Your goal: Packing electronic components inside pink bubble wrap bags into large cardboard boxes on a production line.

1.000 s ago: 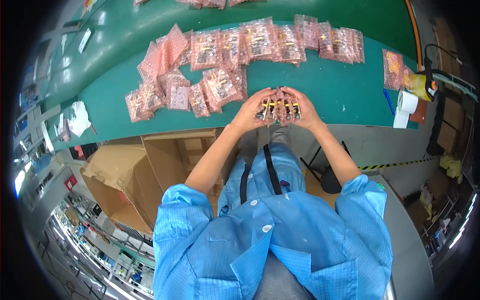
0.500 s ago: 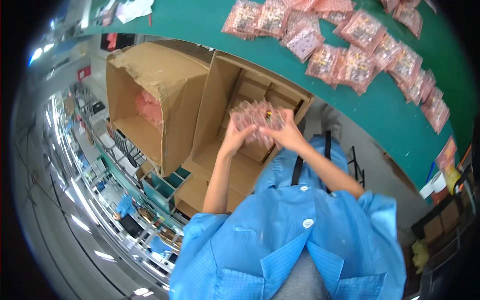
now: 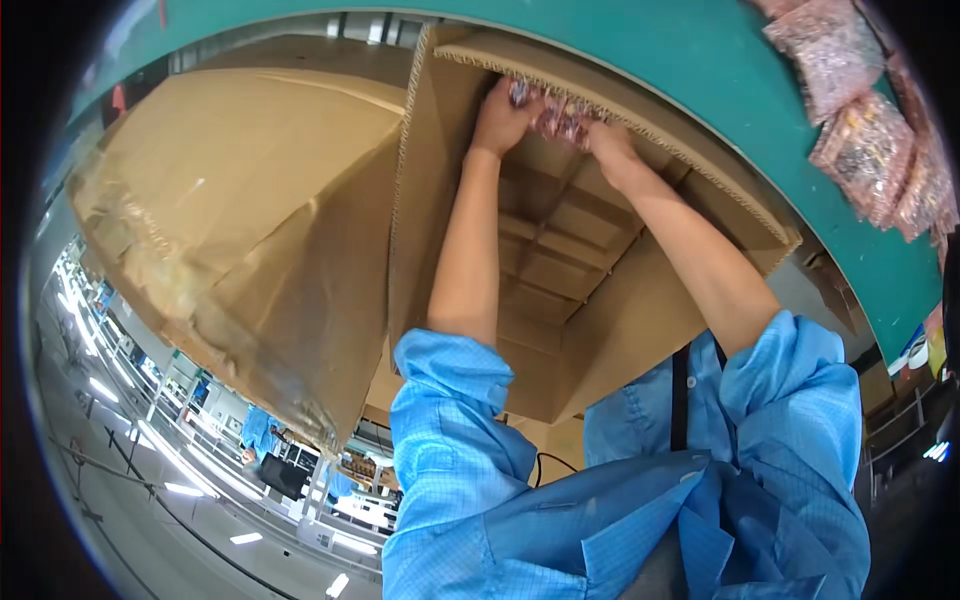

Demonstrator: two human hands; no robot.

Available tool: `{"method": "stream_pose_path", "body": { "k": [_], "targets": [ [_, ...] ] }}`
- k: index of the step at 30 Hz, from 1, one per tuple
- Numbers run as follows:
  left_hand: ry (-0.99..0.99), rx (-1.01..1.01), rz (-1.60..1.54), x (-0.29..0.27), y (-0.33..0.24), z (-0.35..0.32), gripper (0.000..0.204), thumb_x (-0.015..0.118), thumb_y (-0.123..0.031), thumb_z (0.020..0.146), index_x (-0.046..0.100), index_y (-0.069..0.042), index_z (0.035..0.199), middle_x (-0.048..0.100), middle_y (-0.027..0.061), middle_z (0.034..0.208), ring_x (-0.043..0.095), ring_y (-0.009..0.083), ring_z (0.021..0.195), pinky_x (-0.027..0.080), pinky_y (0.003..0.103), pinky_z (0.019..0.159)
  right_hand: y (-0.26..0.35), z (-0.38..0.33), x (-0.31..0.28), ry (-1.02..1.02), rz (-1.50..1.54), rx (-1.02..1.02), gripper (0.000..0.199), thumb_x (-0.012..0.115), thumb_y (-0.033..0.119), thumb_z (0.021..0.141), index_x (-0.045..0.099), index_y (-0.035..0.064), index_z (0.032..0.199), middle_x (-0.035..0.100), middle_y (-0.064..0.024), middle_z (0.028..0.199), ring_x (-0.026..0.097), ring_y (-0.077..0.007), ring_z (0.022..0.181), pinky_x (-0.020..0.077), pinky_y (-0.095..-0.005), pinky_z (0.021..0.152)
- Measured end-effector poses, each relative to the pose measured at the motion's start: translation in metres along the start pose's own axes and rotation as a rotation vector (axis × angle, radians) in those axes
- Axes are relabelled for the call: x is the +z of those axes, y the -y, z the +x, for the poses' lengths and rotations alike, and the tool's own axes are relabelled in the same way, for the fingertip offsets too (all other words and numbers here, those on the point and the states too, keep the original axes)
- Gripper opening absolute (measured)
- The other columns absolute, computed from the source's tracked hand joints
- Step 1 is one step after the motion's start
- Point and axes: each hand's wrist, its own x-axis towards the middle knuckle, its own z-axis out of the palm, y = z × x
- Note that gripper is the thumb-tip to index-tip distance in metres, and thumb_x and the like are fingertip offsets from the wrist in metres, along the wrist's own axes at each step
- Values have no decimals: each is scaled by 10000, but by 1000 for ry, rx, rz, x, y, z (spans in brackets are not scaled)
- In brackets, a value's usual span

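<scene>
Both my arms reach down into an open cardboard box (image 3: 640, 330). Between my hands is a cluster of pink bubble-wrap packets (image 3: 562, 118), close to the box's far wall. My left hand (image 3: 500, 122) is closed on the left end of the packets, and my right hand (image 3: 612, 145) grips their right end. What is inside these packets is too small to make out. Below them, cardboard dividers (image 3: 560, 240) split the bottom of the box into compartments.
A green table (image 3: 690, 60) runs along the far side, with more pink bubble-wrap packets (image 3: 865, 150) piled at its right. Left of the box stands a second, larger cardboard box (image 3: 250, 170) with crumpled, taped flaps. Workbenches and lights lie far off at the left.
My hands have carried the packets from above the box down and forward into it, near its far wall. My view has come closer to the boxes.
</scene>
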Motion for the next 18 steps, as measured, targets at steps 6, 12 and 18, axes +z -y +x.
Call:
{"method": "stream_pose_path", "body": {
  "k": [6, 12, 18],
  "targets": [
    [-11, 101, 39, 26, 10, 22, 537, 770, -234, 719, 547, -11, 1153, 650, 179, 1064, 629, 297, 983, 473, 379, 879, -31, 44, -14, -128, -109, -55, 259, 506, 86, 858, 609, -36, 1062, 635, -111, 945, 573, -194, 875, 436, -324, 778],
    [11, -46, 501, 33, 9, 20, 576, 675, -231, 773, 449, -5, 1253, 594, 250, 1143, 579, 415, 1037, 471, 459, 897, -4, 32, -29, -77, -616, -180, 271, 514, 94, 827, 631, 43, 1066, 645, -79, 925, 581, -158, 871, 441, -303, 772],
    [-385, 401, 736, 65, -33, -47, 400, 632, -197, 794, 531, -14, 1135, 596, 238, 1048, 539, 421, 1047, 422, 508, 919, 26, -113, -108, 590, -534, -274, 403, 594, 182, 916, 518, -3, 1265, 579, -124, 1255, 548, -228, 1155, 441, -338, 970]
  ]
}}
